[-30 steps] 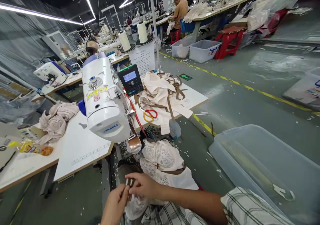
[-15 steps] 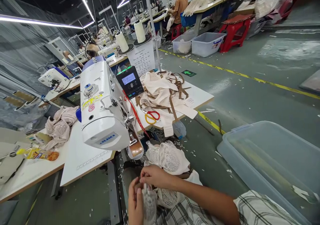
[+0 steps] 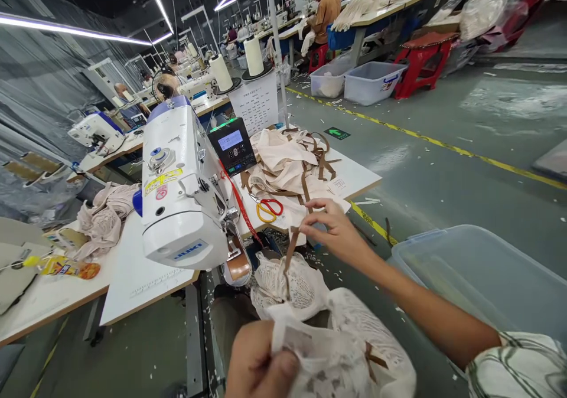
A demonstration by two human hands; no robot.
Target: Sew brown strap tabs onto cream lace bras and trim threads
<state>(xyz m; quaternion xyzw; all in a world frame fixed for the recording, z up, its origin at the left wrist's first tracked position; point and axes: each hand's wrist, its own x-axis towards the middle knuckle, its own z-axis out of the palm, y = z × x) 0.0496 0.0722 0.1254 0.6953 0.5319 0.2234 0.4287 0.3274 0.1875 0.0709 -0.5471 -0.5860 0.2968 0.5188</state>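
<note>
My left hand, low in the view, is closed on the edge of a cream lace bra. Between the thumb and fingers of my right hand is the end of a brown strap, pulled up from the lace cups. Another lace bra cup lies on my lap, just past my left hand. The sewing machine stands to the left of both hands. Red-and-yellow thread scissors rest on the table beside a pile of cream pieces with brown straps.
A control panel stands behind the machine head. At the right, a translucent plastic bin sits on the floor. A drink bottle and more bras lie on the left table. A person in an orange shirt sits farther back.
My hands were together low over the lace; now they are apart. The right hand has risen away with the brown strap's end, and the left has brought the bra's edge closer.
</note>
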